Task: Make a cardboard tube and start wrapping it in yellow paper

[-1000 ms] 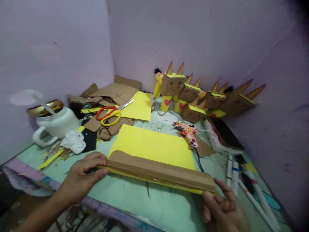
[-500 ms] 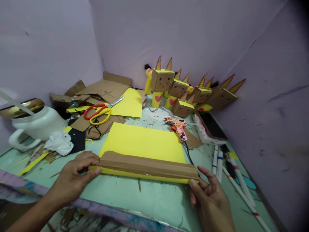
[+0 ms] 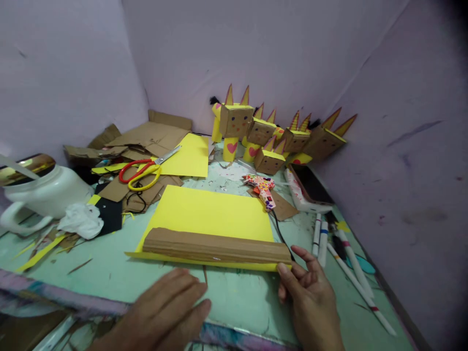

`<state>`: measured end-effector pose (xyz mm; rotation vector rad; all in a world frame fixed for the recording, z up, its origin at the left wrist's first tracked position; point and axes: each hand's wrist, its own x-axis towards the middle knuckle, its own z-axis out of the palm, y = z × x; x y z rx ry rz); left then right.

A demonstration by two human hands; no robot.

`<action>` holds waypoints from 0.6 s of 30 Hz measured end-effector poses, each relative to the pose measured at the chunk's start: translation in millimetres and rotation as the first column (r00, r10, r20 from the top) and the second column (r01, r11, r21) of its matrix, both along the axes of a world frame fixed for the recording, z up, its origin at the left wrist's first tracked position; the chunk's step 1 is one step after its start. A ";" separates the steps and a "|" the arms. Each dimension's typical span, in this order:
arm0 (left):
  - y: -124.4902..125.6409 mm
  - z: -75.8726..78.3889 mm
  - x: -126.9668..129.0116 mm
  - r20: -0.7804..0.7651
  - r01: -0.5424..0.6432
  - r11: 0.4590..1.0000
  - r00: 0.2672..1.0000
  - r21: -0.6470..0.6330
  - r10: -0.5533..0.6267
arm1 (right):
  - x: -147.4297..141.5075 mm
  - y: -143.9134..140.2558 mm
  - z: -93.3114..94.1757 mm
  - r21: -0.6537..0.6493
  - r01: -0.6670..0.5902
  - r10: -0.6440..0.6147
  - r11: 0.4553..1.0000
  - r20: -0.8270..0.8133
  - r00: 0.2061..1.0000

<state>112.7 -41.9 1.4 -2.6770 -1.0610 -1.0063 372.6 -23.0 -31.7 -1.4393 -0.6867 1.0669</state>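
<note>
A sheet of yellow paper (image 3: 215, 212) lies in front of me with a long strip of brown cardboard (image 3: 219, 246) along its near edge. The paper's near edge curls up a little in front of the strip. At the right end, my right hand (image 3: 310, 297) pinches the paper edge between thumb and fingers, close to the cardboard's corner. My left hand (image 3: 164, 307) is off the paper, nearer to me over the table's front edge, its fingers stretched out and holding nothing.
Scissors (image 3: 146, 173) rest on cardboard scraps at the left, behind a white mug (image 3: 44, 195). A patterned glue gun (image 3: 261, 187) lies beyond the paper. Several cardboard animal figures (image 3: 236, 122) stand at the back; markers (image 3: 323, 241) and a phone (image 3: 312, 183) are at the right.
My left hand has let go of the left end of the paper and moved right and towards me. My right hand keeps its pinch. The view has shifted slightly.
</note>
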 end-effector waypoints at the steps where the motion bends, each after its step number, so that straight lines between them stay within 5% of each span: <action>1: 0.1 0.4 9.2 -0.045 0.059 0.998 0.997 0.009 -0.059 | 0.5 -0.2 0.2 0.004 -0.003 0.003 1.000 -0.005 1.000; 4: 7.2 1.1 26.3 -0.147 0.163 0.987 0.976 -0.007 -0.162 | 1.4 -1.2 0.2 0.012 -0.007 0.007 1.000 -0.014 1.000; 9: 21.1 -5.0 38.0 0.018 0.190 0.979 0.981 0.076 -0.192 | -0.9 -2.1 1.4 0.015 -0.003 0.003 1.000 -0.001 1.000; 18: 23.6 -11.4 25.1 0.246 0.195 0.940 0.961 -0.280 -0.126 | -1.2 -3.8 5.4 -0.004 -0.032 0.032 0.999 0.020 0.999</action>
